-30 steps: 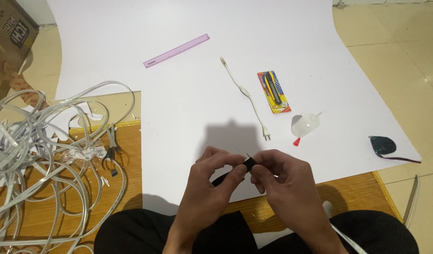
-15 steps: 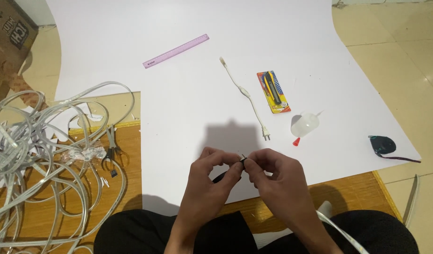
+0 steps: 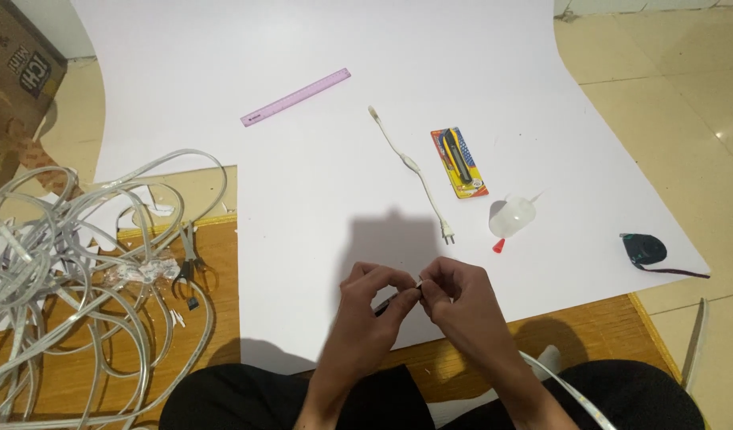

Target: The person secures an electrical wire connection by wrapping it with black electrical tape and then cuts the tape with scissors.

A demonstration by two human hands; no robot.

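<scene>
My left hand [image 3: 366, 306] and my right hand [image 3: 454, 299] meet fingertip to fingertip over the near edge of a white sheet [image 3: 318, 175]. Between the fingertips sits a small dark piece with a pale tip [image 3: 418, 284]; both hands pinch it. A dark stub pokes out under my left fingers. A white flat strip [image 3: 561, 386] runs from under my right wrist across my lap. Which hand carries the piece's weight is hidden by the fingers.
On the sheet lie a pink ruler [image 3: 296, 97], a white plug cord with inline switch [image 3: 412, 169], a packaged utility knife [image 3: 459, 162], a clear glue bottle with red cap [image 3: 511, 216] and a black tape measure [image 3: 643, 248]. A tangle of white cable [image 3: 72, 271] and pliers [image 3: 189, 259] lie left.
The dark piece between my fingertips has become more covered as my fingers closed in around it. Both hands stayed in the same spot.
</scene>
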